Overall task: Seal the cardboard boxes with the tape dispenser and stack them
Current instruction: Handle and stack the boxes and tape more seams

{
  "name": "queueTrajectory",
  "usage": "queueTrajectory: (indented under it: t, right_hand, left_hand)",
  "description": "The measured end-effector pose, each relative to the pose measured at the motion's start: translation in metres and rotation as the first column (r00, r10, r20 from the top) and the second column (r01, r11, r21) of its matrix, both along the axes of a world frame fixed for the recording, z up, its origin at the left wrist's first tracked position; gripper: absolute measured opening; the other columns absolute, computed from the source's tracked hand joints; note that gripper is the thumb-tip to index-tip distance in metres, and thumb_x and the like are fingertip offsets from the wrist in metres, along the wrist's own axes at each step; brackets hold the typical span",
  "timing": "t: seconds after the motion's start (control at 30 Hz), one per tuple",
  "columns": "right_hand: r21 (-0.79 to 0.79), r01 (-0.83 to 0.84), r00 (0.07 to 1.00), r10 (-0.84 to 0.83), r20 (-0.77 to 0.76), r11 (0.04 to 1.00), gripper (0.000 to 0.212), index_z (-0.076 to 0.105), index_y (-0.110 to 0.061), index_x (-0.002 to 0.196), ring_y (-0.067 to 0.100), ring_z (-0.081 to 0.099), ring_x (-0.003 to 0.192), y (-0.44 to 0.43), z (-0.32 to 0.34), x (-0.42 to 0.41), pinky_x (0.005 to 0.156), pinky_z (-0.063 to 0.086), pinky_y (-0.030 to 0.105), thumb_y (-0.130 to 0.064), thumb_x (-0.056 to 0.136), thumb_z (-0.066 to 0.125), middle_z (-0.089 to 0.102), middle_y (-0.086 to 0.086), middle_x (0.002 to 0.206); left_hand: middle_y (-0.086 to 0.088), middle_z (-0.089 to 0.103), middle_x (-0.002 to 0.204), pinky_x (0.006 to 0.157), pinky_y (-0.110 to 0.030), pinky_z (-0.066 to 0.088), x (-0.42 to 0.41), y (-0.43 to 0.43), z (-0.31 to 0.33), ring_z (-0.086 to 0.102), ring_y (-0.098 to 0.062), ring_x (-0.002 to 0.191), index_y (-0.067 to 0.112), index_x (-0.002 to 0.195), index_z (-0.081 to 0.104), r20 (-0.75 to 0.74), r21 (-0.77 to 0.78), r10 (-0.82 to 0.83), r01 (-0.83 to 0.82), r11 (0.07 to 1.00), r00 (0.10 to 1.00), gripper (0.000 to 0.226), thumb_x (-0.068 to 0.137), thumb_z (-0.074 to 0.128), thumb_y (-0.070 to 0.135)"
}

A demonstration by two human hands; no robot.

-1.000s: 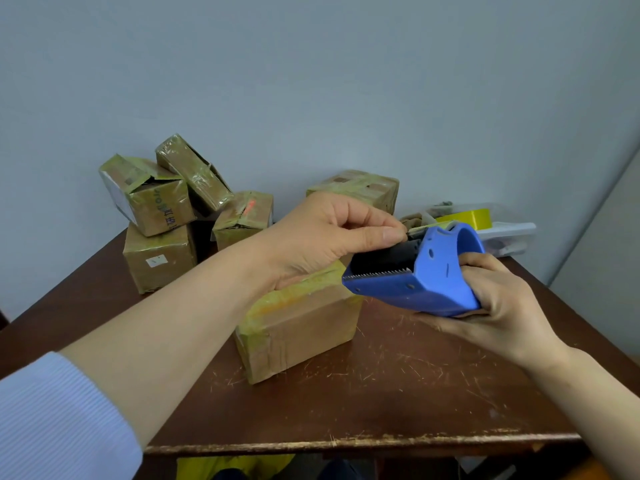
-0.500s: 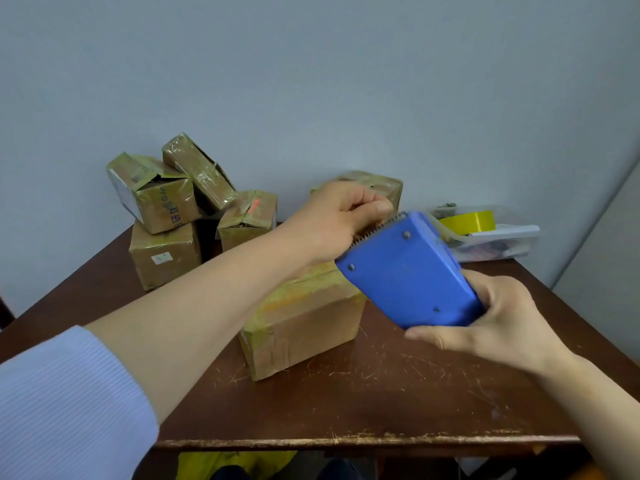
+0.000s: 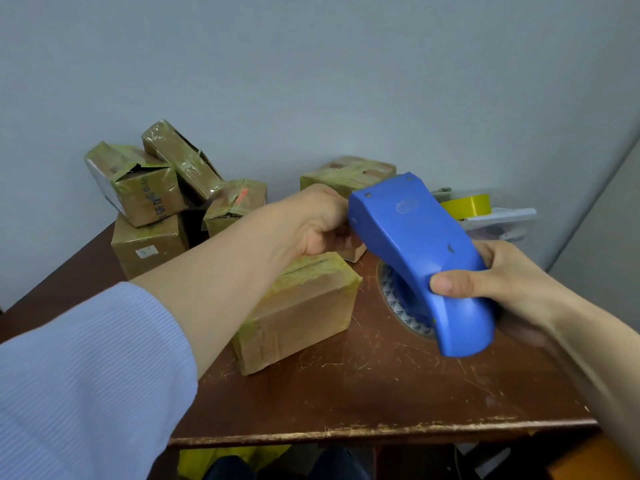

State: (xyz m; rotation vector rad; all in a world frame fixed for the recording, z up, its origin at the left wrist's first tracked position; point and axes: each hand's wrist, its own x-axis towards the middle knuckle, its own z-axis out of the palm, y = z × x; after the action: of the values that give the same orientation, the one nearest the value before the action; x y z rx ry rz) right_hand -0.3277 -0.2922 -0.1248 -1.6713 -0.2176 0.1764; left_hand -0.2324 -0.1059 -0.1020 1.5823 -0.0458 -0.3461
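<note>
A blue tape dispenser [image 3: 419, 251] is held above the table in my right hand [image 3: 502, 282], its back turned up and its tape roll underneath. My left hand [image 3: 315, 223] is curled at the dispenser's front end, fingers pinched there; what they pinch is hidden behind the blue body. Below my left forearm a cardboard box [image 3: 301, 310] wrapped in yellowish tape lies on the brown table [image 3: 381, 393]. Another taped box [image 3: 346, 174] stands behind the hands.
Several taped boxes [image 3: 152, 202] are piled at the back left against the grey wall. A yellow tape roll [image 3: 467, 207] and a clear tray [image 3: 502, 223] lie at the back right. The table's front edge is worn and close to me.
My right hand has tipped the dispenser over, its back now up and its rear end lowered toward the table. My left hand stays pinched at its front end.
</note>
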Motion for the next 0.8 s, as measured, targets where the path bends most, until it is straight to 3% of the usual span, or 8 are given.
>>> queueTrajectory:
  t: [0.2, 0.37, 0.47, 0.6, 0.7, 0.8]
  right_hand:
    - [0.124, -0.001, 0.996, 0.013, -0.093, 0.992, 0.069, 0.076, -0.012, 0.068, 0.017, 0.067, 0.058, -0.005, -0.008, 0.001, 0.049, 0.051, 0.023, -0.043, 0.010, 0.093, 0.071, 0.009, 0.071]
    - [0.229, -0.029, 0.980, 0.073, -0.184, 0.973, 0.061, 0.070, -0.007, 0.055, 0.016, 0.055, 0.037, -0.011, -0.025, -0.016, 0.040, 0.046, 0.021, -0.040, 0.009, 0.093, 0.059, 0.008, 0.047]
    - [0.227, 0.000, 0.972, 0.053, -0.231, 0.974, 0.061, 0.069, -0.010, 0.054, 0.017, 0.055, 0.038, -0.013, -0.031, -0.011, 0.042, 0.048, 0.025, -0.041, 0.008, 0.093, 0.057, 0.008, 0.047]
    - [0.148, -0.059, 0.955, 0.099, -0.278, 0.987, 0.059, 0.070, -0.008, 0.056, 0.018, 0.058, 0.042, -0.009, -0.023, -0.003, 0.042, 0.047, 0.025, -0.039, 0.012, 0.094, 0.061, 0.010, 0.053]
    - [0.082, -0.069, 0.949, 0.090, -0.303, 0.994, 0.061, 0.070, -0.008, 0.054, 0.019, 0.061, 0.043, -0.006, -0.020, 0.002, 0.041, 0.047, 0.023, -0.038, 0.007, 0.093, 0.064, 0.012, 0.056]
    - [0.033, -0.073, 0.943, 0.079, -0.324, 0.997, 0.065, 0.072, -0.007, 0.057, 0.021, 0.062, 0.045, -0.004, -0.018, 0.007, 0.042, 0.048, 0.024, -0.037, 0.003, 0.093, 0.066, 0.014, 0.059]
  left_hand:
    - [-0.006, 0.054, 0.059, 0.040, -0.016, 0.044, 0.014, -0.014, -0.014, 0.047, -0.015, 0.053, 0.007, 0.070, 0.055, -0.069, -0.002, 0.024, -0.024, 1.000, 0.997, 0.030, 0.091, 0.042, -0.010]
    - [0.004, 0.048, 0.036, 0.045, -0.015, 0.039, 0.044, 0.026, -0.013, 0.044, -0.006, 0.036, 0.008, 0.078, 0.054, -0.099, -0.101, 0.204, -0.214, 0.972, 0.974, 0.021, 0.097, 0.047, 0.004]
    - [0.000, 0.054, 0.042, 0.040, -0.013, 0.045, 0.042, 0.031, -0.014, 0.050, -0.005, 0.032, 0.007, 0.082, 0.054, -0.142, -0.114, 0.165, -0.182, 0.977, 0.976, 0.018, 0.098, 0.047, 0.008]
    - [-0.012, 0.055, 0.060, 0.038, -0.020, 0.049, 0.048, 0.040, -0.005, 0.055, -0.015, 0.033, -0.003, 0.081, 0.051, -0.290, -0.255, 0.162, -0.239, 0.937, 0.943, 0.033, 0.103, 0.036, 0.016]
    - [-0.011, 0.058, 0.061, 0.045, -0.021, 0.054, 0.051, 0.050, -0.002, 0.058, -0.015, 0.048, -0.004, 0.087, 0.058, -0.295, -0.240, 0.083, -0.158, 0.958, 0.952, 0.041, 0.092, 0.057, 0.037]
    - [-0.002, 0.056, 0.073, 0.054, -0.016, 0.053, 0.052, 0.048, -0.006, 0.052, -0.009, 0.064, 0.009, 0.087, 0.058, -0.180, -0.089, 0.040, -0.057, 0.994, 0.983, 0.014, 0.081, 0.071, 0.012]
